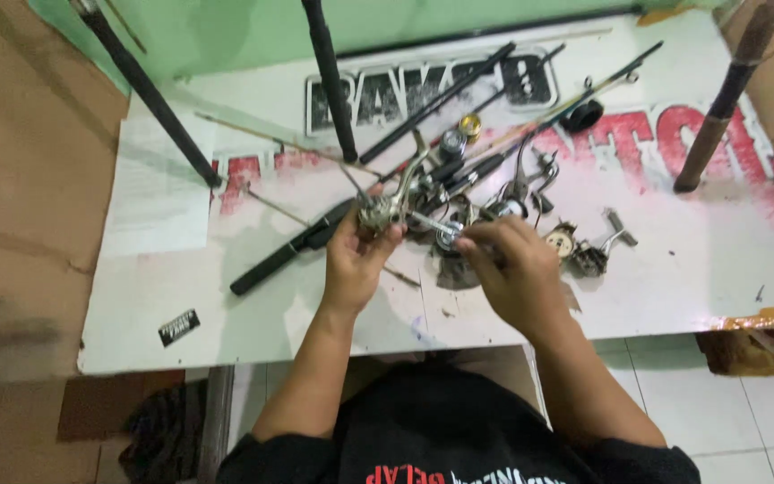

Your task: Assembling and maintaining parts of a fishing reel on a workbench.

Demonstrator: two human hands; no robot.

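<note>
My left hand (357, 255) grips a silver fishing reel body (385, 210) above the white table (226, 296), its bail arm sticking up. My right hand (514, 269) pinches a thin silver tool or shaft (430, 223) whose tip touches the reel. Just behind my hands lie other reel parts: a spool (451, 141), a gold cap (469, 124) and a second reel (520, 199). Right of my right hand sit a round open reel part (562, 240) and a reel frame with handle (604, 246).
Several black rod sections (436, 100) lie across the table's back; one black handle (290, 249) lies left of my hands. Three tripod-like legs (154, 97) stand on the table. A paper sheet (159, 188) and a small black sticker (178, 327) lie at the left. Cardboard flanks both sides.
</note>
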